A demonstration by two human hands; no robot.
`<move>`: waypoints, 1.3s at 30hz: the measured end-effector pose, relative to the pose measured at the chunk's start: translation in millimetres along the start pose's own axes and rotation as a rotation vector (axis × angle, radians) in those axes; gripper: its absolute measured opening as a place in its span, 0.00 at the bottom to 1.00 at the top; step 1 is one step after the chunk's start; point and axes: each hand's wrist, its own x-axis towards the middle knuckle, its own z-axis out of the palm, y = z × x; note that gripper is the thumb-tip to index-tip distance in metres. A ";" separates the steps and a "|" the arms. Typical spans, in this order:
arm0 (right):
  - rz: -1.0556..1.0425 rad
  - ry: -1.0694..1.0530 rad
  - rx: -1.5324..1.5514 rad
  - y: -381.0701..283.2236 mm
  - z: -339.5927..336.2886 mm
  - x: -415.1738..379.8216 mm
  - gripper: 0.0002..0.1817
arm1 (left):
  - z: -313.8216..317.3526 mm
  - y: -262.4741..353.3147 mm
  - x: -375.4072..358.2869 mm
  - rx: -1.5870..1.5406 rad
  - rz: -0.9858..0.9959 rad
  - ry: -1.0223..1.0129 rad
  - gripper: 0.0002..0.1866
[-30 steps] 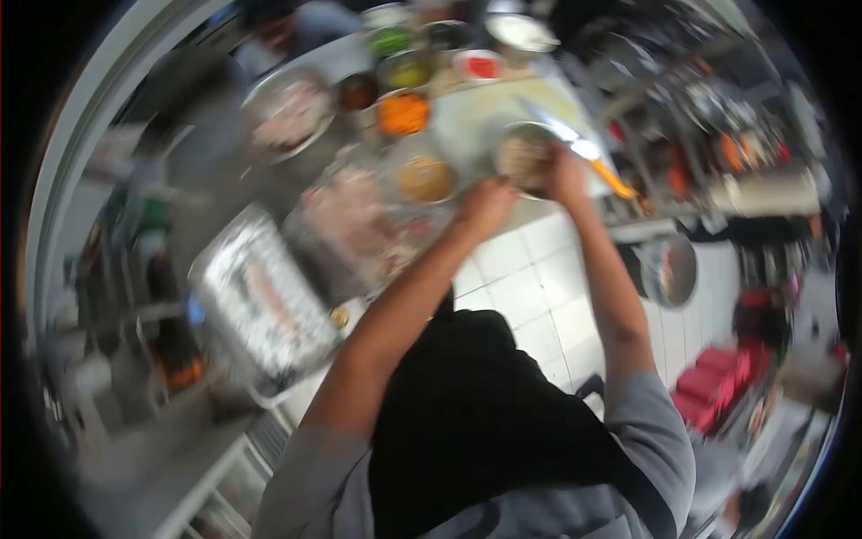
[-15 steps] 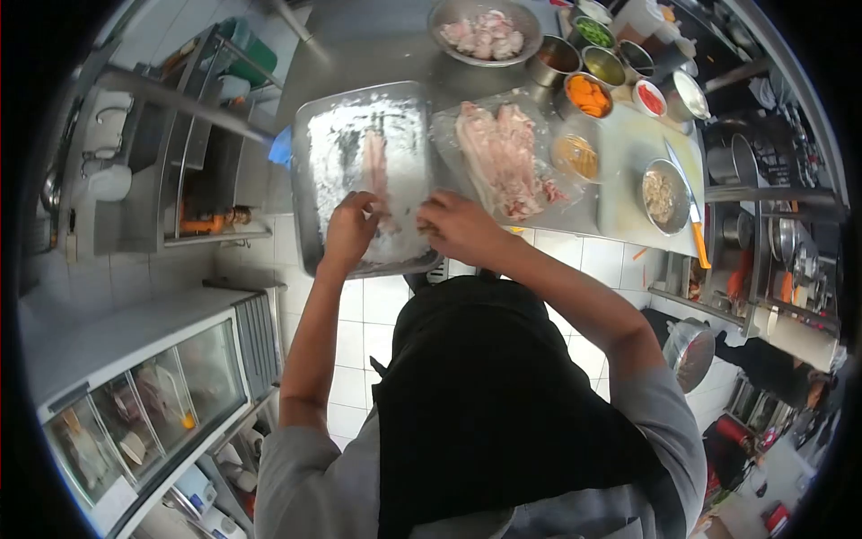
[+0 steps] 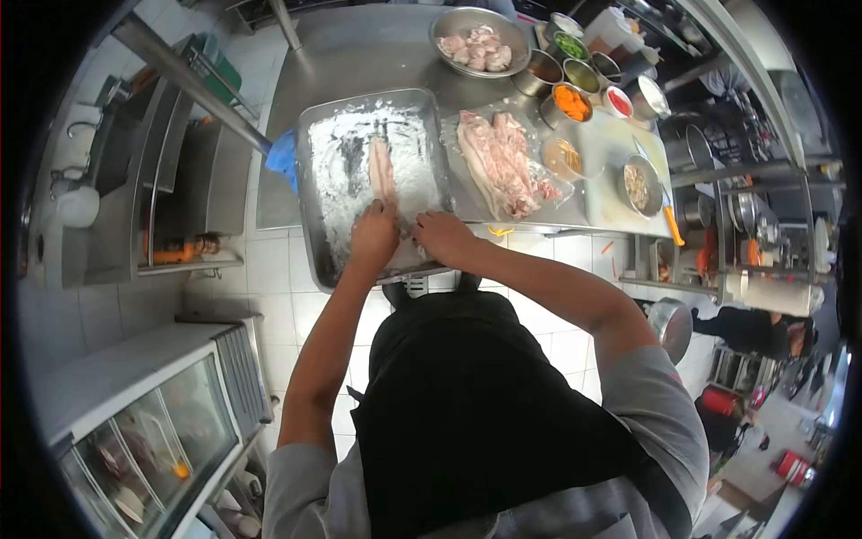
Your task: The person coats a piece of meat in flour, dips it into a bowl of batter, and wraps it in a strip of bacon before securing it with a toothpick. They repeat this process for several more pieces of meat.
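Note:
A long, pale pink strip of raw meat (image 3: 382,166) lies lengthwise in a metal tray (image 3: 304,180) dusted with white flour. My left hand (image 3: 375,235) is over the strip's near end, its fingers curled down and closed on it. Just to its right, my right hand (image 3: 444,238) reaches into the tray's near right part. Its fingers are bent together at the floury bottom, and whatever they may hold is hidden. Beside the tray, larger pieces of raw meat (image 3: 503,162) rest on clear plastic.
A metal bowl (image 3: 447,61) of raw pieces stands at the back. To the right are cups, including one of orange carrot pieces (image 3: 571,101), a cutting board (image 3: 600,148), a small bowl (image 3: 627,199) and an orange-handled knife (image 3: 673,226). A metal post (image 3: 193,76) crosses upper left.
My left hand has moved slightly down and right, closing over the strip's near end. My right hand has lowered toward the tray bottom. The whole view has shifted a little.

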 end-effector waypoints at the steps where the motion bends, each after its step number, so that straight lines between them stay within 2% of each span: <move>1: 0.014 0.008 0.008 -2.4 -0.1 1.1 0.10 | 0.1 -3.0 -3.3 -0.056 0.048 0.087 0.20; 2: 0.068 -0.005 -0.009 -3.0 0.0 2.5 0.11 | 0.4 -7.2 -10.1 -0.111 0.090 0.169 0.17; 4: 0.128 -0.013 -0.020 -5.3 -14.3 10.3 0.12 | -4.3 -13.0 -16.2 -0.138 0.104 0.137 0.16; 6: 0.304 0.091 0.130 -2.8 -35.2 15.7 0.13 | -7.9 -12.6 -17.1 -0.173 0.121 0.113 0.15; 7: 0.315 0.096 0.132 -0.6 -41.3 20.0 0.13 | -9.1 -11.2 -18.3 -0.189 0.117 0.119 0.14; 9: 0.303 0.256 0.378 2.2 -47.1 34.7 0.12 | -12.3 -8.3 -20.8 -0.197 0.123 0.116 0.13; 10: 0.312 0.264 0.383 7.6 -39.6 42.5 0.12 | -14.1 -5.9 -22.0 -0.189 0.138 0.125 0.13; 12: 0.056 0.392 0.447 15.7 -18.2 56.0 0.11 | -20.8 -1.9 -24.2 -0.183 0.166 0.127 0.12; 13: 0.073 0.397 0.441 17.1 -6.1 58.7 0.11 | -25.9 0.6 -24.1 -0.184 0.164 0.143 0.13; 15: -0.030 0.370 0.434 22.0 11.5 59.8 0.11 | -25.0 3.1 -21.8 -0.206 0.191 0.150 0.13; 17: -0.013 0.240 0.390 23.1 11.1 54.9 0.17 | -22.3 -6.8 -15.9 -0.132 0.173 0.185 0.15; 19: -0.093 0.340 0.376 21.0 11.2 50.5 0.16 | -19.6 -14.8 -6.0 -0.223 0.134 0.183 0.14; 22: 0.033 0.369 0.464 21.7 16.8 55.2 0.13 | -23.6 -20.2 10.6 -0.384 0.197 0.154 0.11; 24: 0.174 0.359 0.543 19.1 18.2 60.0 0.08 | -23.8 -26.5 13.6 -0.508 0.038 0.130 0.09; 25: 0.171 0.361 0.553 19.0 20.0 60.9 0.08 | -20.0 -28.6 14.4 -0.499 0.031 0.127 0.09; 27: 0.186 0.361 0.431 21.9 23.0 68.2 0.07 | -15.0 -37.3 21.8 -0.508 0.057 0.421 0.10; 29: 0.215 0.276 0.392 21.3 16.7 72.3 0.06 | -23.6 -42.8 19.3 -0.469 0.157 0.414 0.12; 31: 0.200 0.327 0.441 21.5 13.1 72.7 0.07 | -42.1 -33.5 11.6 -0.474 0.252 0.257 0.14; 32: 0.181 0.320 0.454 23.1 14.1 74.0 0.07 | -40.6 -33.3 10.1 -0.464 0.232 0.264 0.14; 34: 0.226 0.274 0.423 24.5 14.1 75.3 0.06 | -33.5 -36.1 8.9 -0.394 0.330 0.166 0.15; 39: 0.274 0.288 0.490 16.0 2.0 61.6 0.09 | -21.3 -39.2 13.4 -0.296 0.356 0.140 0.15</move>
